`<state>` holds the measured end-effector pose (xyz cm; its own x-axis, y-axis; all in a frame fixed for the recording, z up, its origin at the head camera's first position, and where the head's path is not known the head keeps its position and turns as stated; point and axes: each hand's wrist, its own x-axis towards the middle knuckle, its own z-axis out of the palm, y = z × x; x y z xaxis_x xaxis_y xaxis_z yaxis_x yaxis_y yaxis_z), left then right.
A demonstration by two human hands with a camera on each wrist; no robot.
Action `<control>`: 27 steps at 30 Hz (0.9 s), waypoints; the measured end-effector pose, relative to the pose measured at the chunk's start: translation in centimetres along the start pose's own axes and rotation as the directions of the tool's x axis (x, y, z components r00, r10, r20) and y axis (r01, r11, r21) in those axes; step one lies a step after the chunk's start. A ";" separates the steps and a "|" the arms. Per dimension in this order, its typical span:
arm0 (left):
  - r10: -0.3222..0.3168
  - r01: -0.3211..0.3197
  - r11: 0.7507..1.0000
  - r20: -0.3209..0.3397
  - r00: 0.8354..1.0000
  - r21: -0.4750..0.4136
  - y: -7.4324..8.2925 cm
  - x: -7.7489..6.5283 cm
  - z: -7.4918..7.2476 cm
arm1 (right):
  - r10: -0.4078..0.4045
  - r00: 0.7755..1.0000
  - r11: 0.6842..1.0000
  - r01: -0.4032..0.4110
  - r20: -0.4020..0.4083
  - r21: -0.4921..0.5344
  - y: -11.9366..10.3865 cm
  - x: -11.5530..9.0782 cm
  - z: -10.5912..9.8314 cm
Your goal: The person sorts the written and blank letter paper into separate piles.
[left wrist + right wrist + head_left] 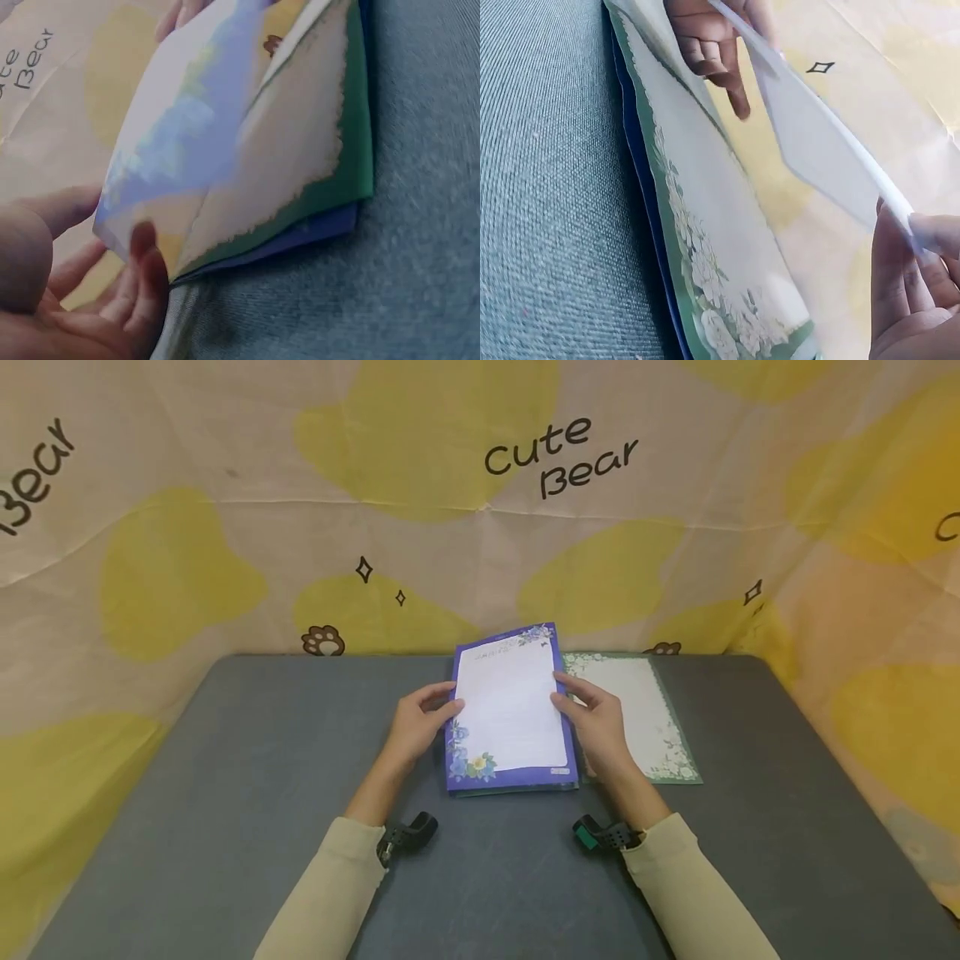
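A purple-blue bordered sheet of paper (510, 710) with a white middle and corner flowers is held up between both hands. My left hand (414, 727) pinches its left edge, thumb on the printed face. On the opposite edge my right hand (602, 731) pinches it the same way. In the left wrist view, a green-bordered sheet (300, 150) with a pale middle lies below the raised one, over another blue-edged sheet (330, 224). The right wrist view shows the raised sheet (817, 142) tilted, nearly edge-on, above a green-bordered sheet with white flowers (712, 292).
A green-bordered sheet with a floral edge (626, 693) lies flat on the grey table (300, 727), to the right and partly behind the right hand. Behind the table hangs a cream and yellow cloth (450, 552) printed with lettering.
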<state>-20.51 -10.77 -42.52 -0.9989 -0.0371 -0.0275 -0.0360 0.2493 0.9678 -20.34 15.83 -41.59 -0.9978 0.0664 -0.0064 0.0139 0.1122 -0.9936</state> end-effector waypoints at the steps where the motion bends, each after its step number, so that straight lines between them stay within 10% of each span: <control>1: -0.003 0.003 1.000 0.010 1.000 0.003 0.1 -0.1 -0.2 | -0.003 1.000 1.000 0.003 0.003 -0.004 -0.1 -0.1 0.1; 12: 0.161 -0.155 0.981 -0.035 0.986 0.119 2.0 -0.5 -2.3 | -0.113 0.993 0.976 0.119 0.042 -0.180 -1.8 -1.1 1.8; 21: 0.197 -0.170 0.916 -0.039 0.980 0.363 3.7 -0.9 -5.2 | -0.412 0.909 0.786 0.392 0.069 -0.477 -3.5 -1.2 5.3; 27: 0.150 -0.110 0.910 -0.068 0.986 0.400 3.9 -1.1 -7.9 | -0.342 0.931 0.815 0.360 0.124 -0.455 -4.8 -1.1 8.0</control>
<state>-19.28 -17.40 -36.74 -0.9887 -0.0651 0.1347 0.0659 0.6184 0.7831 -19.79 7.32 -37.75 -0.9422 -0.0995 0.3198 -0.3179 0.5662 -0.7605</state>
